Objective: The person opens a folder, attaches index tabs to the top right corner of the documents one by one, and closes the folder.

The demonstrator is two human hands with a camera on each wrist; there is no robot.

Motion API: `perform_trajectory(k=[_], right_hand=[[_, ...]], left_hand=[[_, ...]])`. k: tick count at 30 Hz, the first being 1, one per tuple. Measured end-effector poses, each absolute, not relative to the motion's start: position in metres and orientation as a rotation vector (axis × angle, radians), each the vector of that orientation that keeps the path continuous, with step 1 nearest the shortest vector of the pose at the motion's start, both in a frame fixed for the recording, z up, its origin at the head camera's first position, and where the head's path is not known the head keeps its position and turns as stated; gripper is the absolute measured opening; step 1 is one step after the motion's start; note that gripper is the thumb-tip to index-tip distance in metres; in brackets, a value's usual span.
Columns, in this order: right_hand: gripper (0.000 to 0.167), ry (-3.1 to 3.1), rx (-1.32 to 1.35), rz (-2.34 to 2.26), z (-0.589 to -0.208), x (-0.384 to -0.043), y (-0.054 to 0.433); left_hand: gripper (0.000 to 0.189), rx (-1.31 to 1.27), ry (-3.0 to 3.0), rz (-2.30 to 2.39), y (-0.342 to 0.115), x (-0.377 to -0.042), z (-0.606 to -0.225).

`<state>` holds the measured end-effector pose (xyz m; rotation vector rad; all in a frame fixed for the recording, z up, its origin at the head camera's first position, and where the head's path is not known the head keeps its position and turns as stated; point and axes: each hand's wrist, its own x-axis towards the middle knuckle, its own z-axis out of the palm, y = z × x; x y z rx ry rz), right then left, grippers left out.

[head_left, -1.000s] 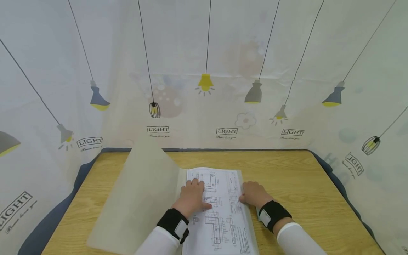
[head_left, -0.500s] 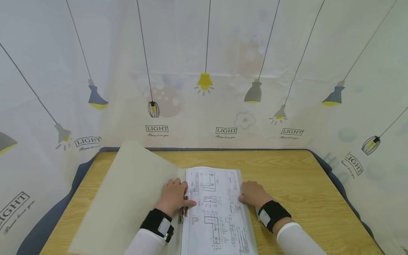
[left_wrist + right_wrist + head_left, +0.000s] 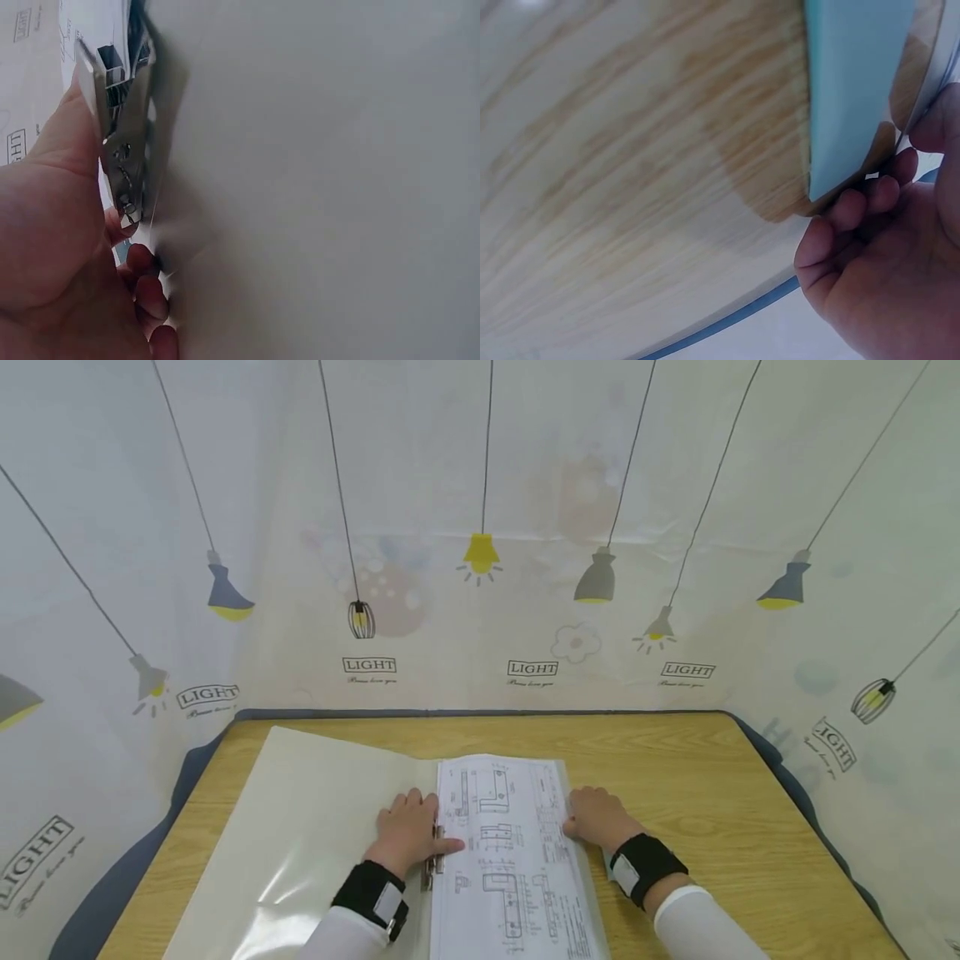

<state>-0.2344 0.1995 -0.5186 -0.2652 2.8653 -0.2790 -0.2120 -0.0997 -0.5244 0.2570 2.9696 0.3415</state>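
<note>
An open folder lies on the table, its pale cover (image 3: pixel 322 810) spread flat to the left. On its right side sits a stack of printed technical drawings (image 3: pixel 528 843). My left hand (image 3: pixel 408 828) rests at the fold, fingers on the cover and thumb reaching over the drawings' left edge. Beside that thumb is a metal lever clip (image 3: pixel 127 142), seen close up in the left wrist view; the head view shows only part of it. At the folder's right edge, my right hand (image 3: pixel 600 820) grips the edge between thumb and curled fingers.
The wood-grain table (image 3: pixel 712 793) extends beyond the folder. In the right wrist view, a pale teal strip (image 3: pixel 859 90) lies near the right fingers. A white curtain (image 3: pixel 450 468) printed with lamps surrounds the table.
The cover has come down flat onto the table at the left. My left hand has moved left, off the drawings to the fold, exposing the clip. My right hand has stayed put.
</note>
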Motion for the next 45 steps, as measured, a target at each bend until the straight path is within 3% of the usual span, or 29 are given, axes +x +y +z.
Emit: perform_trajectory(k=[16, 23, 26, 32, 39, 45], right_hand=[[0.024, 2.861, -0.265, -0.412, -0.519, -0.231, 0.211], [0.023, 2.874, -0.249, -0.46, -0.501, -0.216, 0.217], [0.029, 2.855, -0.221, -0.431, -0.491, -0.203, 0.222], [0.06, 2.827, -0.21, -0.357, -0.487, -0.18, 0.234], [0.054, 2.82, -0.172, -0.38, -0.493, -0.169, 0.24], [0.061, 2.818, -0.17, -0.351, -0.499, -0.167, 0.239]], left_hand=[[0.07, 0.211, 2.972, 0.291, -0.094, -0.207, -0.515], [0.07, 0.194, 2.97, 0.312, -0.093, -0.206, -0.514], [0.07, 0.193, 2.965, 0.302, -0.093, -0.206, -0.515], [0.072, 0.189, 2.974, 0.284, -0.093, -0.209, -0.518], [0.072, 0.188, 2.994, 0.28, -0.092, -0.212, -0.526], [0.071, 0.181, 2.998, 0.3, -0.093, -0.211, -0.526]])
